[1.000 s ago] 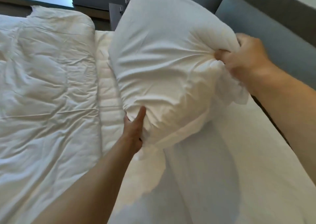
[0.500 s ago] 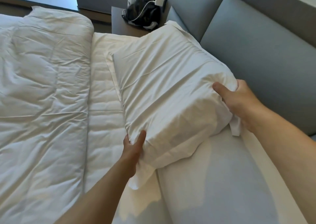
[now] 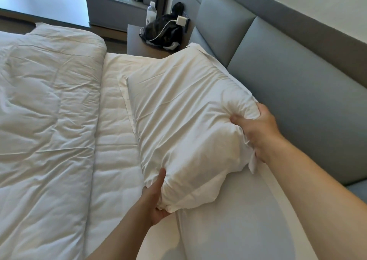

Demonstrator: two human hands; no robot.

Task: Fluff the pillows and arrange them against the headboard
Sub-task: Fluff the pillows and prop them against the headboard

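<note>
A white pillow [image 3: 184, 109] lies on the bed, its long side along the grey padded headboard [image 3: 294, 85]. My left hand [image 3: 156, 198] grips the pillow's near lower corner from below, thumb up against the fabric. My right hand [image 3: 256, 128] squeezes the near corner by the headboard, bunching the pillowcase into folds. A second white pillow [image 3: 228, 230] lies under my arms at the near end, partly hidden by them.
A folded-back white duvet [image 3: 45, 130] covers the bed's left part, with bare mattress cover [image 3: 113, 140] beside it. A nightstand [image 3: 143, 45] beyond the pillow holds a black bag, a charger and a water bottle [image 3: 151, 14]. A grey sofa [image 3: 119, 7] stands farther off.
The pillow came down from mid-air onto the bed beside the headboard. Both hands kept their hold, and now they press in on its near corners.
</note>
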